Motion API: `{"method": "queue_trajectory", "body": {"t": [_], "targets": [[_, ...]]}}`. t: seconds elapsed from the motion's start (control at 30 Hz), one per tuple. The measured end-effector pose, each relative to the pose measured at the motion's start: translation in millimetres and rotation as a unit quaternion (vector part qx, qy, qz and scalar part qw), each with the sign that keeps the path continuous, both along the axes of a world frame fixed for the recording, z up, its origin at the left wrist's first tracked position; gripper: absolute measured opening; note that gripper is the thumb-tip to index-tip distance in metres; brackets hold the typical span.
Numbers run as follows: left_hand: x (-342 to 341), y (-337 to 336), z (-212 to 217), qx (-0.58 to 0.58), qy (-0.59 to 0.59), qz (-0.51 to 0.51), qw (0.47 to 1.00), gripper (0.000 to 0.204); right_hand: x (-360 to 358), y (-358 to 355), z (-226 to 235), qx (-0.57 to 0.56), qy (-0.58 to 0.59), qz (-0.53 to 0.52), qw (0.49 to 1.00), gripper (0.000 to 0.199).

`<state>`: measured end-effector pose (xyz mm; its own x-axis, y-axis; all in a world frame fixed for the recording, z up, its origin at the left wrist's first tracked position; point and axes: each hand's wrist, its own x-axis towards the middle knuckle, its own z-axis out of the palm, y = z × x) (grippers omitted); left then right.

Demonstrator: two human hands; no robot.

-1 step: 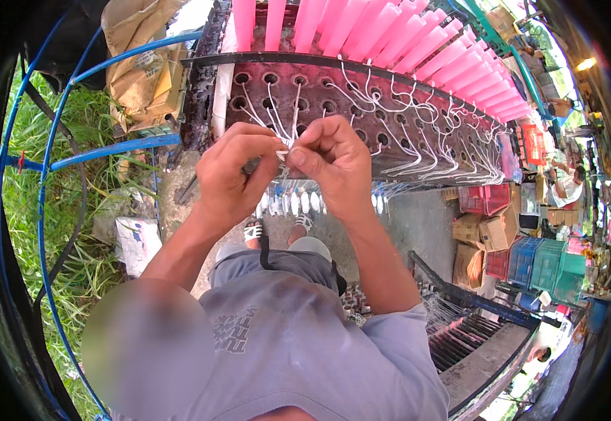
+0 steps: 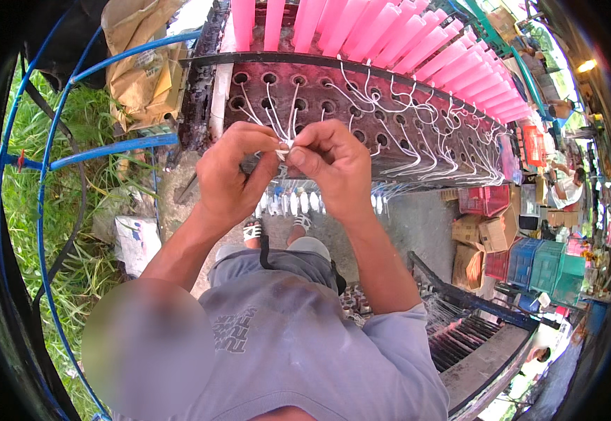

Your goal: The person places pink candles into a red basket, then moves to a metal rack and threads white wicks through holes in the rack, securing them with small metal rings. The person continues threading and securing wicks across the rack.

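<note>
My left hand (image 2: 235, 168) and my right hand (image 2: 335, 168) meet in front of a dark metal plate with rows of round holes (image 2: 361, 135). Thumb and fingertips of each pinch a bunch of white cords (image 2: 286, 133). These cords run up from the fingers, fanning out into several holes at the plate's left end. Where the cords come together, a short white bit shows between the two hands; whether it is a knot I cannot tell. Above the plate, rows of upright pink candles (image 2: 353, 27) stand, with more loose white cords (image 2: 418, 105) trailing below them.
Under the plate hangs a row of white pieces (image 2: 295, 203). A second dark rack (image 2: 470, 344) stands at the lower right. Cardboard boxes (image 2: 468, 265) and plastic crates (image 2: 523, 259) are stacked at right. Blue pipes (image 2: 119, 146) and grass line the left.
</note>
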<state>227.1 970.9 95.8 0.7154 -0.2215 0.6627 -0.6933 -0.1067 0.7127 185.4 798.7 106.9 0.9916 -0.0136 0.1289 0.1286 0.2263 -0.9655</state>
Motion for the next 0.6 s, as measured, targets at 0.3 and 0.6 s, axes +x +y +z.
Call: {"method": "queue_trajectory", "body": {"t": [0.3,0.6], "targets": [[8.8,-56.5,8.0,0.021,0.062,0.068,0.996,0.019,40.0,-58.8,21.1,-0.239,-0.07,0.02,0.968,0.013],[141.3,-88.0,13.9,0.342,-0.034,0.309,0.887,0.018,130.8,-101.1,12.6,-0.422,-0.145,0.093,0.89,0.024]]}}
